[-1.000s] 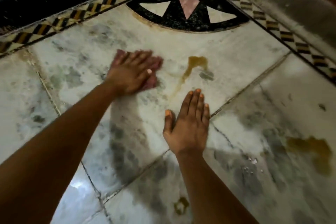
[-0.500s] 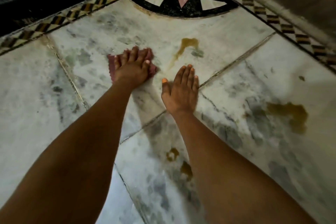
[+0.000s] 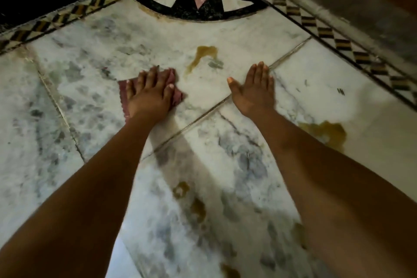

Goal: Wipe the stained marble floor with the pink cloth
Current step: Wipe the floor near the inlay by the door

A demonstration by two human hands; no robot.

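Note:
The pink cloth (image 3: pixel 177 95) lies flat on the white marble floor (image 3: pixel 94 79), mostly hidden under my left hand (image 3: pixel 150 93), which presses on it with straight fingers. A yellow-brown stain (image 3: pixel 202 54) runs down the slab just right of the cloth and above it. My right hand (image 3: pixel 255 90) rests flat on the floor over a tile joint, fingers straight, holding nothing. A larger brown stain (image 3: pixel 325 134) sits right of my right forearm. Smaller brown spots (image 3: pixel 182 189) lie between my forearms.
A black corner inlay with white and pink triangles (image 3: pixel 200 2) lies ahead. A black-and-yellow chequered border (image 3: pixel 74 11) runs along the far left and the right edge. A grey raised ledge (image 3: pixel 352 0) stands at the right, a dark strip at the far left.
My left hand has slid the cloth down and to the left, away from the streak stain. My right hand has moved to the right, further from the left. The view has shifted.

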